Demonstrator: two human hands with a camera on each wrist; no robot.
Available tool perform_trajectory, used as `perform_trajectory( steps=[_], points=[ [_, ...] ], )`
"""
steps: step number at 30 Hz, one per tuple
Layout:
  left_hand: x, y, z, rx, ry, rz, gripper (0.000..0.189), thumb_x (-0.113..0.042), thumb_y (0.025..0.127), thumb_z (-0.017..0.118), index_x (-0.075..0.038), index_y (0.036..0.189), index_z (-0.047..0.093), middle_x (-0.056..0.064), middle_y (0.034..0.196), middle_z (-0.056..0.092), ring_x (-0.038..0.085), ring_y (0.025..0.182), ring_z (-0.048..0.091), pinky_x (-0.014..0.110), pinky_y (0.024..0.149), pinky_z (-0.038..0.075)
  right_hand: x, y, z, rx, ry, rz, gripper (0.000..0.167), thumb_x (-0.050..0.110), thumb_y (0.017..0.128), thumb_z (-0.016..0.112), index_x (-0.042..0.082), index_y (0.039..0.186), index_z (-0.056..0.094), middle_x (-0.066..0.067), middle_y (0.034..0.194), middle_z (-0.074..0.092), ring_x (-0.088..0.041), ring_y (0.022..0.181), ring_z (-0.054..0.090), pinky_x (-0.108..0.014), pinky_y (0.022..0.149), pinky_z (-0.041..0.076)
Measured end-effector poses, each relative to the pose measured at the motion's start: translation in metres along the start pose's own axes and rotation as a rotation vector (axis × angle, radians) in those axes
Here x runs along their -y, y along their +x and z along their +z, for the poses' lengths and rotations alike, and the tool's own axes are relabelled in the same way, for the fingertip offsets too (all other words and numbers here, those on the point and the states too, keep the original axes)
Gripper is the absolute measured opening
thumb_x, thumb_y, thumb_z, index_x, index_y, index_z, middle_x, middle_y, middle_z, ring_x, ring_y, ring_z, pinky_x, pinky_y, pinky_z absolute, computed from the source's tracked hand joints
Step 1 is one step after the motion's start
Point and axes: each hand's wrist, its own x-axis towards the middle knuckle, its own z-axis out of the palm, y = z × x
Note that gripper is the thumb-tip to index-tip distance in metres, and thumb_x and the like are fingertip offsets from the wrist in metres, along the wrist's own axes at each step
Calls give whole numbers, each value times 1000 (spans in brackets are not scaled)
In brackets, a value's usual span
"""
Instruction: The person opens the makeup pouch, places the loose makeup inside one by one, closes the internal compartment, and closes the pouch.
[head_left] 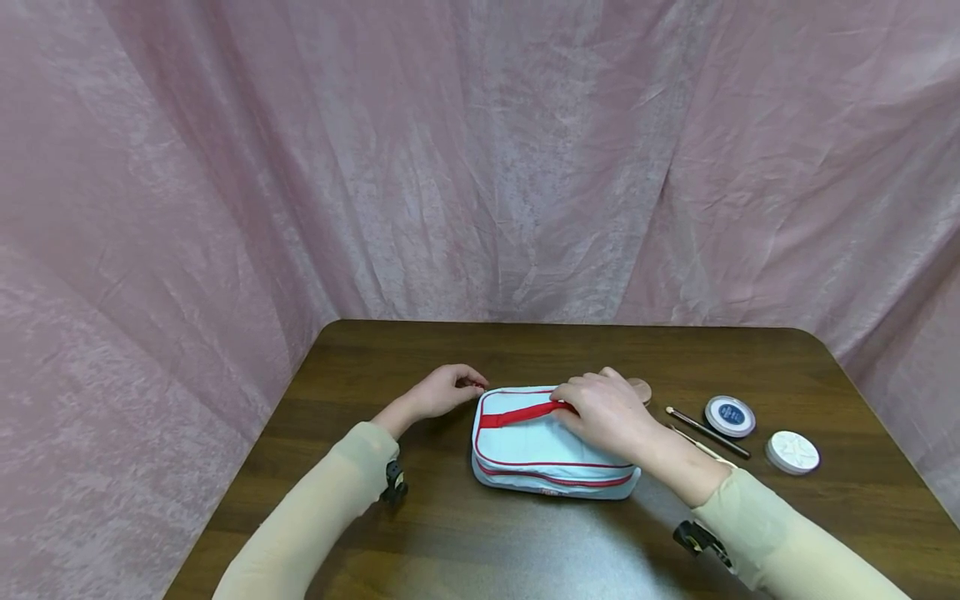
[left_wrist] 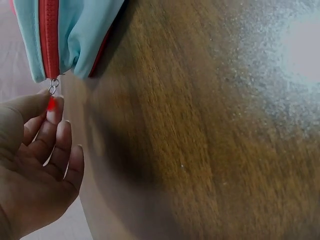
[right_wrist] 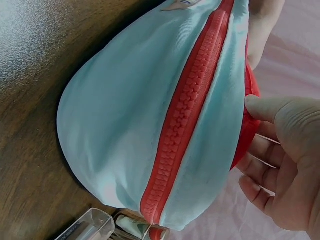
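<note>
A light blue zippered pouch [head_left: 551, 446] with red piping lies on the table. My left hand [head_left: 438, 393] is at its far left corner. In the left wrist view, the thumb and forefinger pinch a red zipper pull [left_wrist: 51, 104] that hangs from small metal rings at the zipper's end. On top of the pouch, my right hand [head_left: 603, 412] holds the right part of the red carry strap [head_left: 517, 415], with the thumb against it in the right wrist view. The red zipper [right_wrist: 182, 120] has its teeth meshed along the side seen there.
To the right on the wooden table [head_left: 420, 533] lie a dark makeup brush [head_left: 708, 432], a blue-labelled round case [head_left: 730, 416] and a white round case [head_left: 793, 452]. A clear plastic case [right_wrist: 92, 225] sits close beside the pouch. Behind the table hangs a pink curtain [head_left: 480, 167].
</note>
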Motion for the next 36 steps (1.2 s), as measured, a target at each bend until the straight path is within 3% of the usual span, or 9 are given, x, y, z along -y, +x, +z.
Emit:
perform_trajectory(
  steps=[10,17,27,31,36],
  points=[
    [1,-4,1,-47,-19,14,15,-19,101,67,-17,114,74,-4,110,68,15,105,60,39,96,50,-2,2,0,-34,-9,27,13,29,87,82,20,85,73,9,78,67,-15,73,65,-37,71,41],
    [1,-9,2,-85,-20,-1,15,-19,101,67,-18,115,74,-4,111,69,16,106,60,41,98,50,0,2,-1,-51,-22,67,16,29,85,83,22,78,70,12,73,63,-10,67,63,-39,77,42],
    [3,-12,3,-98,-23,-4,16,-18,101,67,-15,116,74,-3,112,69,17,106,60,41,97,50,6,3,-2,-76,-67,92,13,19,81,81,21,74,70,8,70,65,-13,66,65,-43,81,45],
    [4,-13,4,-102,-7,2,16,-18,101,67,-15,116,74,-2,110,69,16,104,61,41,95,51,8,3,-1,-81,-90,103,10,16,80,81,18,78,72,5,72,68,-16,66,66,-45,81,46],
    [5,-13,4,-104,-4,-13,15,-18,101,68,-17,115,74,-4,109,68,15,101,60,38,93,51,12,2,-1,-94,-144,82,15,15,80,82,16,77,67,2,69,66,-18,65,65,-46,81,45]
  ],
)
